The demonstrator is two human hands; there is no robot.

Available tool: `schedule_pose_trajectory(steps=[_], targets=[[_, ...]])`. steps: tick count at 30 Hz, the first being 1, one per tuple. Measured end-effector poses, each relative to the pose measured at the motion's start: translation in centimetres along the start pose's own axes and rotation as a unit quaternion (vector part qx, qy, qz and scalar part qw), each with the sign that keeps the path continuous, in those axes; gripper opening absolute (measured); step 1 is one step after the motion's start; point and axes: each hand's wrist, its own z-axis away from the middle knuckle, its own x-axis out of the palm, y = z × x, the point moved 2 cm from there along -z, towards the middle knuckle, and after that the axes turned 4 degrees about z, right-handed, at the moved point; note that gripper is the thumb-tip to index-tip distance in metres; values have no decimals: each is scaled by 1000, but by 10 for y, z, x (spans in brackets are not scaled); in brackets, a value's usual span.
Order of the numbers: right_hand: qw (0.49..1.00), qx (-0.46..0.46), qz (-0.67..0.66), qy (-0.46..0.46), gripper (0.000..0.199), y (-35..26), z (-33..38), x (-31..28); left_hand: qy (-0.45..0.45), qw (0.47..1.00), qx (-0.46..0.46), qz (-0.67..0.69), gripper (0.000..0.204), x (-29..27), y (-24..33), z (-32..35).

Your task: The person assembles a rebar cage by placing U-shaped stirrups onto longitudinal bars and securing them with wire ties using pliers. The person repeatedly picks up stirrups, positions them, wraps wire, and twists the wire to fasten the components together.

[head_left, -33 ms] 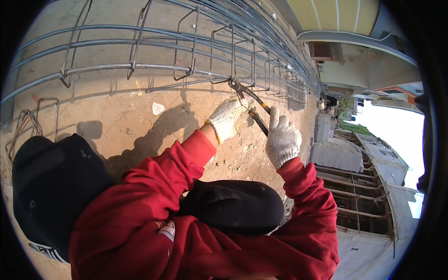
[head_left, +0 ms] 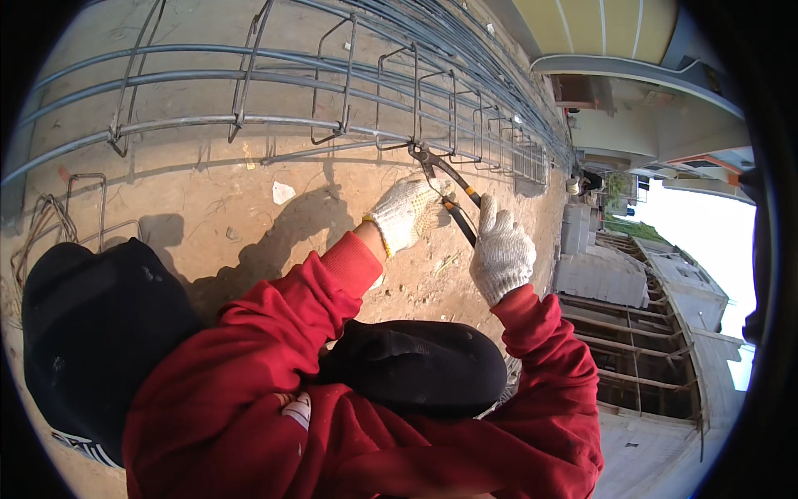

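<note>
My right hand (head_left: 504, 259), in a white knitted glove, is closed round the dark handles of long-handled pincers (head_left: 455, 177) with orange bands. Their jaws touch the lower bar of a steel rebar cage (head_left: 366, 130), close to a stirrup. My left hand (head_left: 407, 214), gloved in the same way with a yellow cuff edge, is beside the pincers, just below the cage. Its fingers are curled in next to the handles; what they pinch, if anything, is hidden.
Loose bent stirrups (head_left: 62, 218) lie at the left, by my black-clad knee (head_left: 100, 312). Long steel bars (head_left: 465, 50) run behind the cage. A pale scrap (head_left: 283, 193) rests on the sandy ground (head_left: 432, 287). Concrete structures (head_left: 603, 279) stand at the right.
My right hand has shifted very slightly left with the pincer handles. The left hand and the cage look almost unchanged.
</note>
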Motion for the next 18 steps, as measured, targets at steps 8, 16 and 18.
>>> schedule_pose_trajectory(steps=[8,16,18], targets=[[903,-73,-401,-134,66,17,0,26,3,987,-154,41,43,-22,2,14],[235,8,-846,-478,68,25,4,47,171,917,-216,289,34,23,4,-23],[291,10,-834,-469,59,23,-2,33,227,824,-178,488,33,42,-2,-30]])
